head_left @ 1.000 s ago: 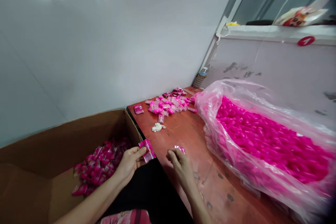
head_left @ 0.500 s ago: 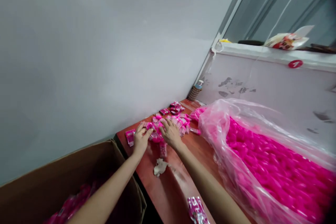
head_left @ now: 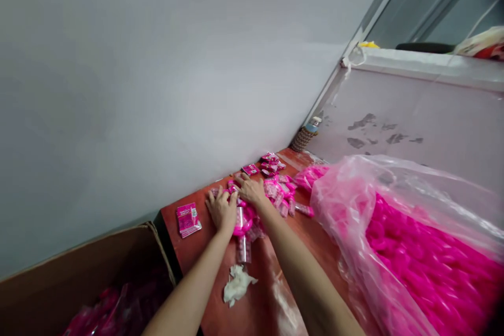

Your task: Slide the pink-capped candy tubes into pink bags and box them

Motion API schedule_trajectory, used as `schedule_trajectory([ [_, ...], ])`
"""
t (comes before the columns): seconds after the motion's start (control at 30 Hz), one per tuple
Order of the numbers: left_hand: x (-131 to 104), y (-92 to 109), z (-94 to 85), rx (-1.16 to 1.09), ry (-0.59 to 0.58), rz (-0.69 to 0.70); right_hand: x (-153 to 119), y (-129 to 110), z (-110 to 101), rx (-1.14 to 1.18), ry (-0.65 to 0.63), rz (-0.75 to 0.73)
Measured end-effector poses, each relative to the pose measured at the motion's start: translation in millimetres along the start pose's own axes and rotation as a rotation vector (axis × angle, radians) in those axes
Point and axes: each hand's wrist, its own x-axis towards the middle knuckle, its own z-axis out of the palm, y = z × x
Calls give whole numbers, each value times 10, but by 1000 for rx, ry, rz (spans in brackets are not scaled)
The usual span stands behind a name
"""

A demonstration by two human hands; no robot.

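Note:
My left hand [head_left: 222, 211] lies over the left side of a heap of small transparent tubes with bright pink caps [head_left: 279, 189], its fingers apart. Beside it, my right hand [head_left: 251, 190] rests on the same heap, fingers stretched out. Whatever lies beneath the fingers is partly hidden. Just below my hands is a clear tube [head_left: 243, 250] holding small pale pink pieces. Left of my left hand sits a stack of pink printed packets [head_left: 189, 219]. More pink packets [head_left: 271, 164] lie behind the heap, against the wall.
The red table [head_left: 177, 257] meets a white wall. A large plastic bag of pink pieces [head_left: 425, 252] covers the right side. Crumpled white tissue [head_left: 237, 284] lies in front. At lower left stands a cardboard box [head_left: 59, 278] with pink items inside. A woven holder [head_left: 302, 139] occupies the corner.
My left hand has moved away from the stacked packets and spread over the tubes. My right hand remains on the heap. The view has shifted, bringing the tissue nearer and putting the front packets out of view.

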Motion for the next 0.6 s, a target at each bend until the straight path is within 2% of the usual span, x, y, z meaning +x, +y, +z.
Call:
schedule_trajectory([
  [0.17,-256,221,131,-48,-11,49,-320,226,-25,9,-10,-24],
  [0.33,-715,499,221,-132,-92,127,-862,562,-37,-2,3,-26],
  [0.5,-1268,807,285,-197,-229,198,-1549,931,-41,-31,22,25],
  [0.6,-1485,963,295,-231,-388,236,-1933,1122,-11,-38,29,33],
])
